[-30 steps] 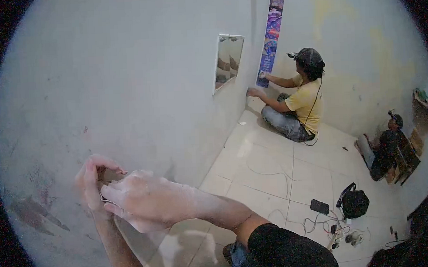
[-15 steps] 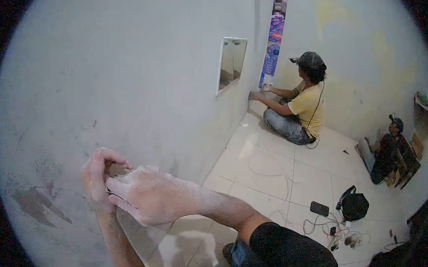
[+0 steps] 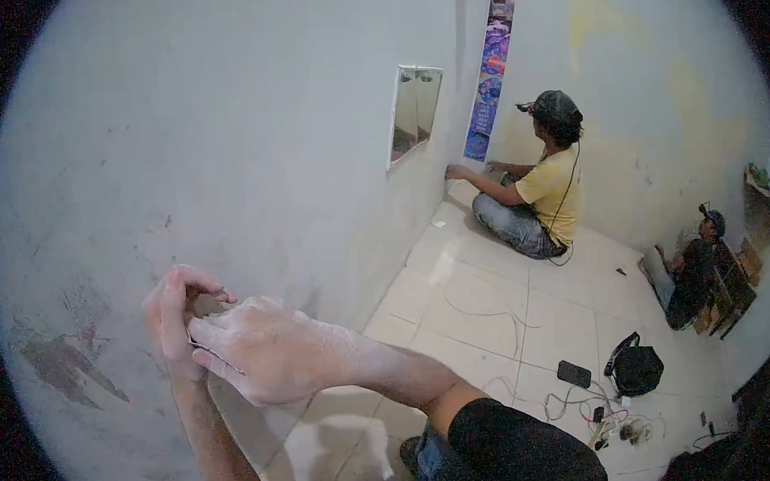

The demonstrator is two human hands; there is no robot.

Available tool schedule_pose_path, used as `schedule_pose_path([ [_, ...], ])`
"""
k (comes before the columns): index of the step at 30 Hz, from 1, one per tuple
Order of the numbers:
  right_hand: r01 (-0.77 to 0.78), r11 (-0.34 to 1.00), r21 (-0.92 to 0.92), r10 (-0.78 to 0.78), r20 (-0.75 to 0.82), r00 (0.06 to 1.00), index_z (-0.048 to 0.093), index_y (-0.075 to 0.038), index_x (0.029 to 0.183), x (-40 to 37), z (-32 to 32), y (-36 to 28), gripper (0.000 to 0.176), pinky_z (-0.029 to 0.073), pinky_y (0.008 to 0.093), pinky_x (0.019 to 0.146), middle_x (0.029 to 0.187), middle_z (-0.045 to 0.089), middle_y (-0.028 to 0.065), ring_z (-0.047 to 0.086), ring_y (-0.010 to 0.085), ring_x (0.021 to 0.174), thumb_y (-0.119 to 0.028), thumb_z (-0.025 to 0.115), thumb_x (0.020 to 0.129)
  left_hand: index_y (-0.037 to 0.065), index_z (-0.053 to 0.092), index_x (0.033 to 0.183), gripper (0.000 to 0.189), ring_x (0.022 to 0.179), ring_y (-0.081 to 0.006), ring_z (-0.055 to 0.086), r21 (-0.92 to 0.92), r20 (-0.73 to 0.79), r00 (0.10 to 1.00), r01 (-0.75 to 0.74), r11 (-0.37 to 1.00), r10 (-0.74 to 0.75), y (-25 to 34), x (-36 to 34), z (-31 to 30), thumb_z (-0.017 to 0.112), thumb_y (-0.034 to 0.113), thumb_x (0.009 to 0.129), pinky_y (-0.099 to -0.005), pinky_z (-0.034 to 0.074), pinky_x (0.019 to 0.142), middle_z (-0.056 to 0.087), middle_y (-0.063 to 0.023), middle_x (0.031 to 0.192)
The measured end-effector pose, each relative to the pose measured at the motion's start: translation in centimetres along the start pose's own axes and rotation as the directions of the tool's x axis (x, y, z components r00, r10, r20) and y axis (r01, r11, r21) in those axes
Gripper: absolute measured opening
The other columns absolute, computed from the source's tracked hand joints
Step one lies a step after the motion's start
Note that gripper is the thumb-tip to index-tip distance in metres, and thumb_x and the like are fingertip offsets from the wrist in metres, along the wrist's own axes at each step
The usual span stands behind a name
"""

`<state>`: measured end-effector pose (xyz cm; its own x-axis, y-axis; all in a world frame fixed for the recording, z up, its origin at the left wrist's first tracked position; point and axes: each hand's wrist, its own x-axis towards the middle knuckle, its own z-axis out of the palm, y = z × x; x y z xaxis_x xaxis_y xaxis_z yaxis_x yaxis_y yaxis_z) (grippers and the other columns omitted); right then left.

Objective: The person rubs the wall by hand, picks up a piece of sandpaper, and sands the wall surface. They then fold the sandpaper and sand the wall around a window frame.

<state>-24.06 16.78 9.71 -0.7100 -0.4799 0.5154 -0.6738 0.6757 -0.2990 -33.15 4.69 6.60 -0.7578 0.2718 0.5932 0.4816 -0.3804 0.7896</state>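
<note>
Pale dust coats both of my hands, which meet in front of the wall at lower left. My right hand, back toward me, is closed on a thin flat piece whose narrow dark edge shows between the fingers. Curled around the tips of those fingers is my left hand, bent over from the far side. What the left fingers hold is hidden. Behind them the grey-white wall has scuffs and a dark bare patch.
A small mirror hangs on the wall. In the corner, a person in a yellow shirt sits beside a colourful printed strip. A mirror reflection shows at right. Cables, a phone and a black bag lie on the tiles.
The seated person's farther hand has dropped from the strip's lower end. My hands keep nearly the same pose; the view has shifted slightly.
</note>
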Motion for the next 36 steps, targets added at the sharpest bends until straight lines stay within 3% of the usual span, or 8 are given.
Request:
schedule_pose_path([
  [2, 0.003, 0.999, -0.049, 0.000, 0.049, 0.999, 0.056, 0.004, 0.090, 0.1, -0.3, -0.1, 0.023, 0.054, 0.0475, 0.067, 0.081, 0.061, 0.0195, 0.066, 0.0374, 0.078, -0.016, 0.047, 0.094, -0.004, 0.060, 0.079, 0.048, 0.064, -0.0208, 0.061, 0.007, -0.001, 1.000, -0.008, 1.000, 0.008, 0.0, 0.0, 0.0, 0.042, 0.037, 0.098, -0.0318, 0.049, 0.061, 0.059, -0.0115, 0.069],
  [8, 0.029, 0.998, -0.056, -0.028, 0.023, 0.999, 0.056, 0.003, 0.090, 0.1, 0.2, 0.2, 0.023, 0.054, 0.0475, 0.067, 0.082, 0.061, 0.0186, 0.066, 0.0372, 0.077, -0.017, 0.047, 0.094, -0.003, 0.060, 0.079, 0.050, 0.064, -0.0205, 0.061, 0.011, 0.006, 1.000, -0.002, 1.000, 0.002, 0.3, -0.1, 0.1, 0.041, 0.039, 0.099, -0.0320, 0.049, 0.061, 0.059, -0.0110, 0.070],
  [11, -0.048, 0.999, -0.001, 0.048, 0.045, 0.998, 0.050, 0.001, 0.093, 0.1, 0.1, 0.0, 0.019, 0.048, 0.0498, 0.069, 0.082, 0.060, 0.0211, 0.061, 0.0416, 0.078, -0.018, 0.052, 0.094, -0.003, 0.060, 0.078, 0.050, 0.064, -0.0199, 0.061, 0.032, 0.011, 1.000, 0.004, 0.999, -0.005, 0.3, 0.0, -0.1, 0.041, 0.039, 0.099, -0.0317, 0.049, 0.061, 0.059, -0.0108, 0.070],
  [14, 0.002, 1.000, 0.028, -0.003, 0.008, 1.000, 0.050, 0.001, 0.093, 0.0, 0.4, 0.4, 0.019, 0.048, 0.0499, 0.068, 0.083, 0.060, 0.0217, 0.061, 0.0412, 0.078, -0.018, 0.052, 0.094, -0.003, 0.060, 0.078, 0.050, 0.063, -0.0195, 0.060, 0.049, -0.003, 1.000, 0.011, 0.999, -0.011, 0.7, 0.0, 0.1, 0.041, 0.039, 0.099, -0.0312, 0.048, 0.060, 0.059, -0.0107, 0.069],
  [23, -0.046, 0.999, -0.006, 0.046, 0.015, 0.999, 0.051, -0.001, 0.091, 0.0, 0.0, -0.2, 0.018, 0.048, 0.0502, 0.065, 0.074, 0.060, 0.0187, 0.061, 0.0414, 0.073, -0.018, 0.052, 0.094, -0.003, 0.060, 0.078, 0.050, 0.064, -0.0186, 0.060, 0.077, -0.003, 1.000, -0.011, 0.997, 0.012, 1.1, -0.2, 0.3, 0.043, 0.039, 0.098, -0.0303, 0.047, 0.060, 0.059, -0.0105, 0.068],
  [26, 0.010, 0.998, -0.067, -0.012, -0.024, 1.000, 0.055, 0.002, 0.088, 0.0, -0.1, -0.2, 0.023, 0.053, 0.0489, 0.066, 0.076, 0.062, 0.0187, 0.067, 0.0377, 0.074, -0.018, 0.047, 0.095, -0.003, 0.060, 0.077, 0.050, 0.064, -0.0180, 0.059, 0.096, -0.010, 1.000, -0.024, 0.995, 0.025, 1.3, -0.1, 0.5, 0.043, 0.039, 0.098, -0.0299, 0.047, 0.060, 0.059, -0.0106, 0.068],
  [31, 0.038, 0.998, -0.042, -0.040, -0.053, 0.998, 0.056, 0.001, 0.087, 0.0, 0.3, 0.4, 0.023, 0.053, 0.0489, 0.065, 0.078, 0.062, 0.0178, 0.065, 0.0391, 0.073, -0.020, 0.048, 0.095, -0.002, 0.060, 0.076, 0.049, 0.065, -0.0172, 0.059, 0.021, 0.000, 1.000, -0.003, 1.000, 0.003, 0.7, -0.2, 0.3, 0.043, 0.039, 0.097, -0.0298, 0.046, 0.061, 0.059, -0.0101, 0.069],
  [36, -0.016, 1.000, 0.001, 0.016, -0.015, 1.000, 0.052, -0.001, 0.093, 0.1, 0.4, 0.2, 0.017, 0.047, 0.0512, 0.066, 0.080, 0.060, 0.0204, 0.061, 0.0425, 0.077, -0.018, 0.055, 0.092, -0.002, 0.060, 0.075, 0.049, 0.064, -0.0168, 0.059, 0.076, -0.010, 1.000, 0.011, 0.997, -0.010, 1.3, -0.2, 0.5, 0.043, 0.039, 0.097, -0.0293, 0.046, 0.060, 0.058, -0.0086, 0.067],
])
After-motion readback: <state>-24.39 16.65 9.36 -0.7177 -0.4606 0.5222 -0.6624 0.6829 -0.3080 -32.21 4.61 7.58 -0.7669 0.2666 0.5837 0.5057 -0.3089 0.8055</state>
